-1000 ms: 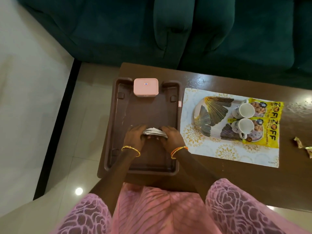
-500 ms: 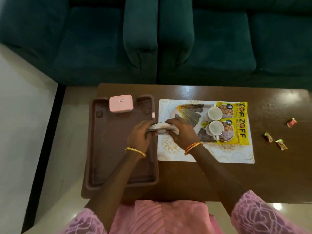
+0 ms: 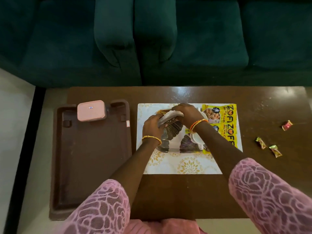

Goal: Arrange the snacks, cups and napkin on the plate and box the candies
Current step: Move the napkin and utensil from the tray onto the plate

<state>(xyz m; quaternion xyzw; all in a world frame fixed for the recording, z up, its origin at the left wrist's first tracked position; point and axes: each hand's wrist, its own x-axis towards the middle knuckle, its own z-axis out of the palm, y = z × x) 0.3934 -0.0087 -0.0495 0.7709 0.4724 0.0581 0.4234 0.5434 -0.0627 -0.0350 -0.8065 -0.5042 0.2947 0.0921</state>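
A folded white napkin (image 3: 169,116) is held between my left hand (image 3: 152,125) and my right hand (image 3: 187,113), just above the far left part of the patterned plate (image 3: 173,132). The plate rests on a white and gold placemat (image 3: 182,164). Two white cups (image 3: 197,141) stand on the plate's right side, mostly hidden by my right forearm. Two yellow snack packets (image 3: 222,119) lie under the cups at the plate's right end. Three wrapped candies (image 3: 260,142) lie loose on the table to the right. A pink box (image 3: 92,110), lid closed, sits at the far end of the brown tray.
The brown tray (image 3: 91,157) lies along the left end of the dark wooden table (image 3: 270,183), its left side overhanging the edge. A dark green sofa (image 3: 152,39) stands right behind the table. Pale floor tiles show at the left.
Both hands lifted the napkin out of the tray and carried it right, over the placemat onto the plate. The view shifted right with them, showing the candies.
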